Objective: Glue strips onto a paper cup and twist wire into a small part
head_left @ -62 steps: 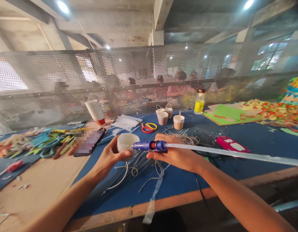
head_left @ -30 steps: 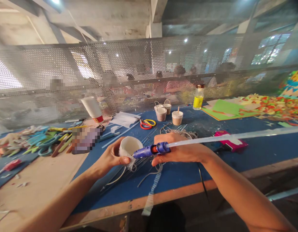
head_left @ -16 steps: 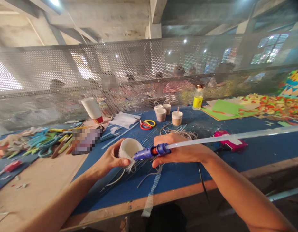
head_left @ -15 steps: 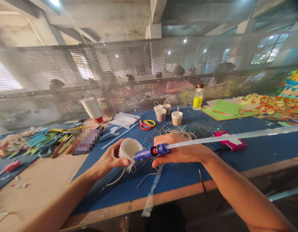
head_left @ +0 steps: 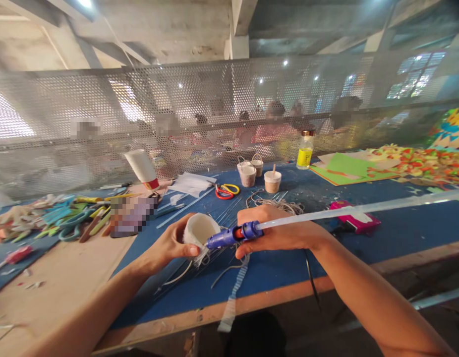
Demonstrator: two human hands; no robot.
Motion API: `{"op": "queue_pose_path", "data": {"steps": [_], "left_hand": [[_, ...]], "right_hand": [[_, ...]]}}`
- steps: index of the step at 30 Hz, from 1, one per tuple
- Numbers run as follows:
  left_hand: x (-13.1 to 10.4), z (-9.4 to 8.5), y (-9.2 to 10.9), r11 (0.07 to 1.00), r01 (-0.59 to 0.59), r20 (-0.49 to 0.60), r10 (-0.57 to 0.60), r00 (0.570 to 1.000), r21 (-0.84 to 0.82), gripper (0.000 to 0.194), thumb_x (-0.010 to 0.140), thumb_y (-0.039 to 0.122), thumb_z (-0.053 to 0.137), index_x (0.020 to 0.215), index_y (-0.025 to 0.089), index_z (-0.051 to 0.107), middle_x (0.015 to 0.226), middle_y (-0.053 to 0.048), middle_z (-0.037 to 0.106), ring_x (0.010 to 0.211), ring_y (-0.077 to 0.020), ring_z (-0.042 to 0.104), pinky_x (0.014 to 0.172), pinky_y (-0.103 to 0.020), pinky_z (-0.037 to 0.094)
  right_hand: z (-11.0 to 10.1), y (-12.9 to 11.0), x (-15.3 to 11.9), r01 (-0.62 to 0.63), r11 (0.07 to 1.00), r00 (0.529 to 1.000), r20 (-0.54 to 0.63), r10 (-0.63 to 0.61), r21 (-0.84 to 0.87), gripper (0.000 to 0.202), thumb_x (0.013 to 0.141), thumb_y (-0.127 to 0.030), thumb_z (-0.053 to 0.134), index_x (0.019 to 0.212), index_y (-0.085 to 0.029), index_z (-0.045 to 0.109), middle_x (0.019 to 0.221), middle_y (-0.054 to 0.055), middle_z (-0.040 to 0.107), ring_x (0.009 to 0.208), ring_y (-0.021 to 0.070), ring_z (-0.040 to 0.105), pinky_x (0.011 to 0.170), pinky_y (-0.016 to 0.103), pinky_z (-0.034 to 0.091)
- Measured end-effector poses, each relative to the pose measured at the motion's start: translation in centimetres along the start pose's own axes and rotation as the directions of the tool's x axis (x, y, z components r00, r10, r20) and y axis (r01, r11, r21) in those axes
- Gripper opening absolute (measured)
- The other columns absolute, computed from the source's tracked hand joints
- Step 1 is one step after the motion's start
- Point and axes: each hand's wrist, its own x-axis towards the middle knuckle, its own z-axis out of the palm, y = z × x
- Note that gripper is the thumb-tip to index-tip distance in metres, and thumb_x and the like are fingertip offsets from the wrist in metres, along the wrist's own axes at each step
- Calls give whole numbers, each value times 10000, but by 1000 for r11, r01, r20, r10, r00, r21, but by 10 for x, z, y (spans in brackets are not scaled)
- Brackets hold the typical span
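In my left hand (head_left: 172, 244) a small whitish paper cup (head_left: 200, 229) is held tilted, its open mouth facing up and toward me. Thumb and fingers wrap round its side. My right hand (head_left: 266, 230) grips a blue hot glue gun (head_left: 233, 235), with a long translucent glue stick (head_left: 341, 210) running out of its back to the right. The gun's nozzle is at the cup's near right side; whether it touches cannot be made out. Pale cord (head_left: 181, 275) trails below the cup, and a tangle of grey-beige cord (head_left: 289, 206) lies behind my right hand.
Several small cups (head_left: 248, 174) stand behind, one with a stick (head_left: 274, 171). Around them are red-yellow scissors (head_left: 227, 191), a bottle (head_left: 305, 151), a pink box (head_left: 356, 218), green paper (head_left: 348, 167), a phone (head_left: 135, 218), stacked paper cups (head_left: 140, 167) and a perforated metal screen (head_left: 207, 89).
Almost nothing differs. Both hands, the cup and the glue gun have shifted very slightly to the right, with the nozzle staying by the cup's side.
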Motion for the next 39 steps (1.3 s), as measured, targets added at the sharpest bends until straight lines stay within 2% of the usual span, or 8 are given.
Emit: {"op": "queue_pose_path", "data": {"steps": [20, 31, 39], "left_hand": [[-1, -3, -3, 999, -4, -16, 5, 1000, 51, 685, 620, 411, 807, 1211, 172, 556, 947, -56, 638, 792, -188, 549, 654, -254, 421], [0, -4, -3, 1000, -13, 13, 13, 1000, 28, 644, 631, 375, 811, 1193, 188, 559, 950, -38, 631, 810, -180, 545, 670, -249, 415], [1, -4, -4, 999, -36, -2, 36, 999, 23, 622, 626, 357, 815, 1173, 193, 569, 942, -29, 630, 809, -184, 554, 675, -252, 420]], "right_hand": [[-5, -4, -1, -2, 1000, 1000, 24, 2, 6, 337, 824, -505, 667, 800, -180, 582, 799, -10, 579, 678, 111, 512, 599, 245, 340], [-4, -1, -3, -25, 999, 1000, 13, 24, 31, 336, 814, -501, 676, 791, -181, 578, 773, -19, 567, 670, 112, 492, 615, 248, 346], [-9, -5, -3, -174, 983, 983, 66, 170, 59, 352, 784, -524, 690, 786, -193, 571, 732, -36, 548, 693, 120, 485, 591, 241, 324]]}}
